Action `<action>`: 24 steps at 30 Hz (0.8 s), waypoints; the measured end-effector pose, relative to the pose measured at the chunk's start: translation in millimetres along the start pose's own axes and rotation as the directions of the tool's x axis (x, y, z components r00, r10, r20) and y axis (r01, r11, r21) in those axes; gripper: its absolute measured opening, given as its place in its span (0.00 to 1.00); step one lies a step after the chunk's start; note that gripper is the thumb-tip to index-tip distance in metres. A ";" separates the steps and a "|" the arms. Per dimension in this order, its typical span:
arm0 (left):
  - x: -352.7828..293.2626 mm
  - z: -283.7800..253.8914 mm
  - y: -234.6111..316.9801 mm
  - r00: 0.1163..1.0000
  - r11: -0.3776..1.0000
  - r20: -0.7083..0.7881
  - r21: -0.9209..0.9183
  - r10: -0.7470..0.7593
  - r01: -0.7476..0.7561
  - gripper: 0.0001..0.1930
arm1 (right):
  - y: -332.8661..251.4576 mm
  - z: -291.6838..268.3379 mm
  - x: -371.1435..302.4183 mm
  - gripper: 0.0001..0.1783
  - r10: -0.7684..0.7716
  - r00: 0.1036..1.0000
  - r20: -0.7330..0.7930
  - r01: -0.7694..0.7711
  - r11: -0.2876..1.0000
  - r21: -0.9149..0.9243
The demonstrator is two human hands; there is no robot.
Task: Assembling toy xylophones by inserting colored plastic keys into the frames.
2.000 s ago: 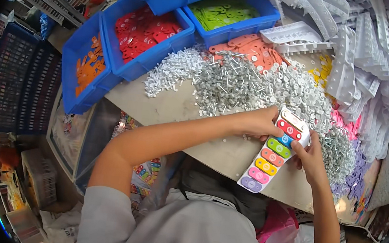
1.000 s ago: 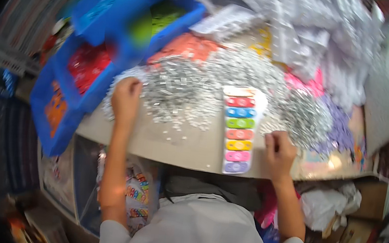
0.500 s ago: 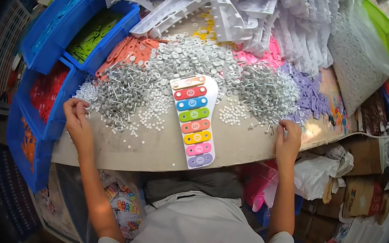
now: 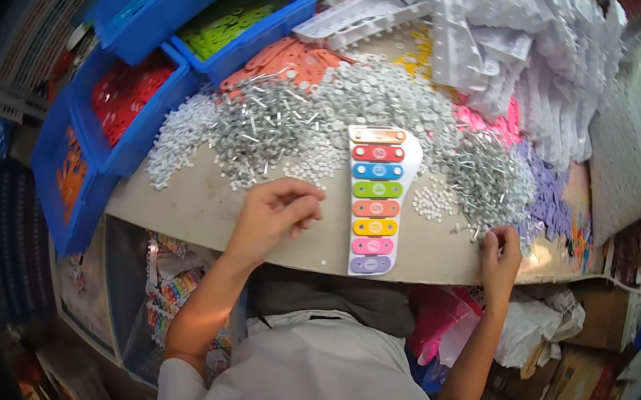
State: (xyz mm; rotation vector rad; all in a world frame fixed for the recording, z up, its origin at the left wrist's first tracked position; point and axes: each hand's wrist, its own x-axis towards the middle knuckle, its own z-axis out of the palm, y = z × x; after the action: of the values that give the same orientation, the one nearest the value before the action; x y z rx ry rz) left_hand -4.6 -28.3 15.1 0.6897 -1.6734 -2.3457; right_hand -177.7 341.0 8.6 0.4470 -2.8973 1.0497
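Note:
A toy xylophone (image 4: 377, 206) with coloured bars on a white base lies upright in front of me on the table. White caps show on the ends of its upper bars; the lower bars have dark holes at theirs. My left hand (image 4: 275, 215) hovers just left of it, thumb and fingers pinched together; what they hold, if anything, is too small to make out. At the near edge of the right-hand pile of metal pins (image 4: 489, 176), my right hand (image 4: 501, 258) has its fingertips drawn together, their contents hidden. Small white washers (image 4: 433, 199) lie between that pile and the xylophone.
Blue bins (image 4: 129, 111) of coloured bars line the left. More metal pins (image 4: 262, 122) and white rings (image 4: 388, 93) heap behind the xylophone. White plastic bases (image 4: 495, 54) stack at the back, with purple bars (image 4: 546, 194) and a filled clear bag (image 4: 631, 148) at right.
My left hand has moved right from the white pieces by the blue bins to beside the xylophone. My right hand stays by the right-hand pins. The whole view has shifted.

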 end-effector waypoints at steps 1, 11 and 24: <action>4.5 3.2 -1.3 0.997 0.999 0.073 -0.032 -0.027 0.030 0.06 | -4.9 1.1 0.7 0.04 0.086 0.996 0.038 -0.090 0.989 0.118; 48.6 27.7 -29.0 0.972 0.988 0.220 -0.110 -0.082 0.108 0.07 | -113.5 73.1 21.6 0.06 -0.027 0.884 0.466 -0.307 0.719 0.624; 55.3 36.7 -19.7 0.988 0.973 0.083 0.203 -0.130 0.111 0.20 | -111.0 94.1 36.7 0.13 -0.021 0.874 0.485 -0.231 0.861 0.454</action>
State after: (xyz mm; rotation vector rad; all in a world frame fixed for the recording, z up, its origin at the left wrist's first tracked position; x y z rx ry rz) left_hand -67.7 -12.5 -8.4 0.7437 -1.9809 -2.3470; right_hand -175.5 191.0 9.6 0.6412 -3.0377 1.9931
